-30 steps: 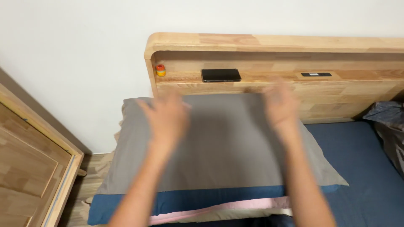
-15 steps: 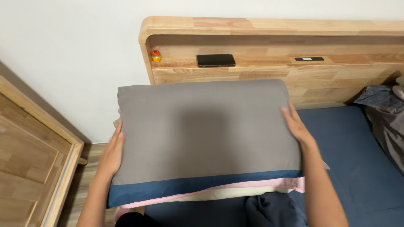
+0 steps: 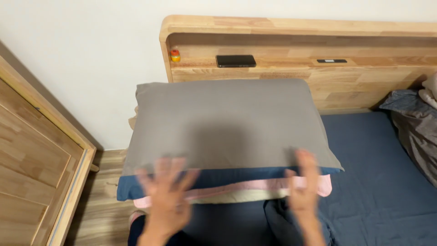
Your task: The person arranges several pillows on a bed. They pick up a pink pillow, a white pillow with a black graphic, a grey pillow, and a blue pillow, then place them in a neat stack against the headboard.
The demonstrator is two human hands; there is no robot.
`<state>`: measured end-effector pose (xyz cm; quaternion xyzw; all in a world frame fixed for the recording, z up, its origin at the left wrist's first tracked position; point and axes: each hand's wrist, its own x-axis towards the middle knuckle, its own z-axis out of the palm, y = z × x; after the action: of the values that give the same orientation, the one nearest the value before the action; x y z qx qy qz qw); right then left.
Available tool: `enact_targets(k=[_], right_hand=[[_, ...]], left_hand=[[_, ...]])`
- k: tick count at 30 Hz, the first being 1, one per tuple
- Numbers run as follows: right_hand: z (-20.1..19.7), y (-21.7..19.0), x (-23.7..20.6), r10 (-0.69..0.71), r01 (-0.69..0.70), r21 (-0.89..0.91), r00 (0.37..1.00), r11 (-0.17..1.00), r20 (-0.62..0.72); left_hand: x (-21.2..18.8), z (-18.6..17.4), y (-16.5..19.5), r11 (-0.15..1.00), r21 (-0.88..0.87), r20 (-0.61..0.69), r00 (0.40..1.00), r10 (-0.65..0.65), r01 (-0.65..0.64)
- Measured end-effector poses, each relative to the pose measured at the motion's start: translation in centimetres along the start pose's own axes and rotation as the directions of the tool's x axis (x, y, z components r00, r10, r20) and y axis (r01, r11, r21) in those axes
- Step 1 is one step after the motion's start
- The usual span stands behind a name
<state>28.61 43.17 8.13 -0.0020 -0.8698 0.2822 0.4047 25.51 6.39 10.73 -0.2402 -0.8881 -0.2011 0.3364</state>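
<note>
A big bed (image 3: 378, 182) with a dark blue sheet is filling most of the view. A wooden headboard (image 3: 300, 32) is standing at its far end, against a white wall (image 3: 77, 50). A wooden door (image 3: 32, 155) is showing at the left edge, and a strip of wooden floor (image 3: 98, 200) is lying between it and the bed.

A gray pillow (image 3: 227, 120) is lying on top of a stack at the head of the bed, with its far edge just beside the headboard. Under it a blue pillow (image 3: 227, 177) is peeking out along the near edge, and a pink pillow (image 3: 255, 187) is peeking out under that one. A crumpled gray blanket (image 3: 416, 132) is lying on the bed at the right.

The left hand (image 3: 166, 200) is hovering at the near left corner of the stack, with fingers spread wide and nothing in its grip. It is blurry. The right hand (image 3: 302, 187) is hovering at the near right corner, also flat and spread, holding nothing. It is hard to tell whether the hands are touching the pillows or are just above them.

A black phone (image 3: 236, 60) is lying in the headboard shelf. A small red and yellow toy (image 3: 175, 55) is sitting at the shelf's left end.
</note>
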Motion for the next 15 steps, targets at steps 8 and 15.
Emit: enact_targets(k=[8,15], right_hand=[[9.2,-3.4,1.2,-0.166,0.199,-0.397,0.979,0.896,0.115],[2.6,13.4,2.2,0.377,-0.406,-0.292,0.913,0.866,-0.154]], left_hand=[[3.4,6.9,0.1,0.998,0.063,0.048,0.999,-0.025,0.022],[-2.1,2.8,-10.2,0.743,0.091,-0.003,0.746,-0.666,0.663]])
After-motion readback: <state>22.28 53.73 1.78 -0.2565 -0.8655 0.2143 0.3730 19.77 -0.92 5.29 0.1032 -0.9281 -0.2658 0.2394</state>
